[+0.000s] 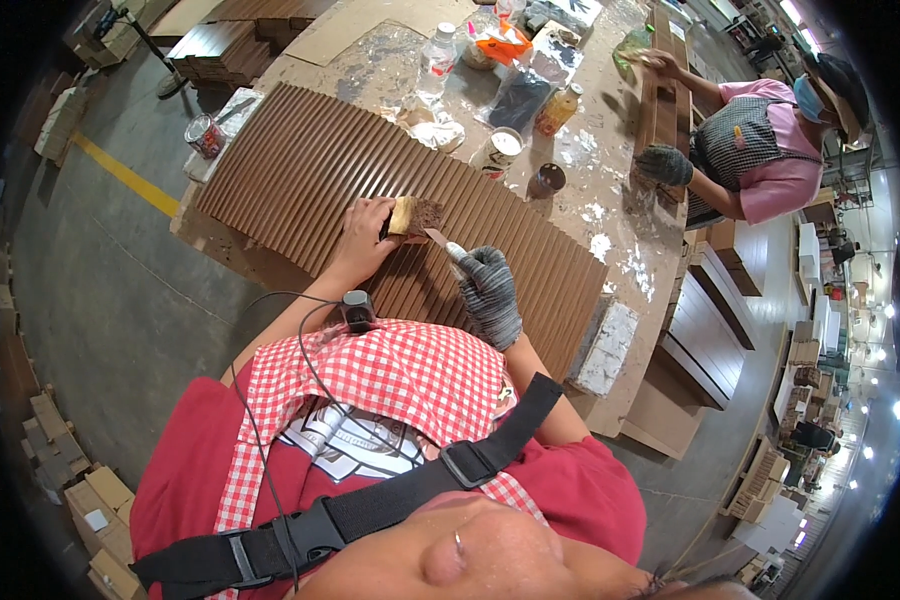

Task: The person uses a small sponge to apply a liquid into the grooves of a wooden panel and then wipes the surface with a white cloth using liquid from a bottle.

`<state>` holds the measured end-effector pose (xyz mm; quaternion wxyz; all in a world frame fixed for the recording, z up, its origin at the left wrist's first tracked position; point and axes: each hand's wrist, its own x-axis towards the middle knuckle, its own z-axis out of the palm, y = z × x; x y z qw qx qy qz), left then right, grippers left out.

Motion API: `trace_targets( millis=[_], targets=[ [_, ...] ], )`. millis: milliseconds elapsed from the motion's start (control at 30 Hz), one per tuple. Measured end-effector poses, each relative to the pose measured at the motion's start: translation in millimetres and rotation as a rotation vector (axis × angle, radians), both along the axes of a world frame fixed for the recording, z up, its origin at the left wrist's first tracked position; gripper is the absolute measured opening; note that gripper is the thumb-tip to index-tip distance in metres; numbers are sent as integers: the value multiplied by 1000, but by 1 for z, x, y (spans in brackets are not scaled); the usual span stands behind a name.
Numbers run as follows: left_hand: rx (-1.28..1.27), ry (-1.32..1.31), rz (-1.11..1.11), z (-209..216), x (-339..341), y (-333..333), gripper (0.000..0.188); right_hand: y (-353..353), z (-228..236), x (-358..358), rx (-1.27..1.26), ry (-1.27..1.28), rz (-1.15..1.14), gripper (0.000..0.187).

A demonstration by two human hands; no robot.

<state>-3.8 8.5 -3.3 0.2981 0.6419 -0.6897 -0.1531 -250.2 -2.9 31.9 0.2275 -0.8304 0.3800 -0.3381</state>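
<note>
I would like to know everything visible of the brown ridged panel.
The brown ridged panel is broad and looks like stained wood, with a slight sheen. Close parallel ridges run across its shorter width. It lies roughly flat and slantwise over the table. Above it, the left hand holds a spongy block and the gloved right hand a scraper; whether these touch the panel is unclear. The hands hide part of its middle.

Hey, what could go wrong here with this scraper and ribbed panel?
The scraper in the gloved right hand points toward the yellowish block in the bare left hand; a slip might nick that hand. It might also gouge the ribbed panel beneath. The open can near the panel's far edge could tip if bumped.
</note>
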Motion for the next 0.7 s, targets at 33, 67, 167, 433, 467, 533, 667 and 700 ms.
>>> trace_targets(
  millis=[33, 67, 167, 433, 467, 533, 667, 700],
  targets=[
    [-5, 3, -2, 0, 0, 0, 56, -2, 2, -2, 9, -5, 5, 34],
    [-7, 5, -1, 0, 0, 0, 56, -4, 4, -3, 11, -41, 6, 34],
    [-10, 12, 1, 0, 1, 1, 56, -11, 11, -9, -11, -12, 37, 33],
    [-24, 27, 3, -3, 2, 1, 60, -83, 10, -51, 153, -424, -347, 18],
    [-7, 32, -1, -3, 2, 1, 61, -102, 7, -62, 155, -362, -450, 17],
    [6, 52, -10, -1, 2, 0, 63, -138, -3, -85, 79, -128, -574, 19],
    [-4, 35, 11, 1, 1, 1, 66, -185, -25, -104, 78, 285, -627, 25],
    [-10, 38, 17, 1, 1, 1, 66, -193, -29, -105, 85, 358, -645, 25]
  ],
)
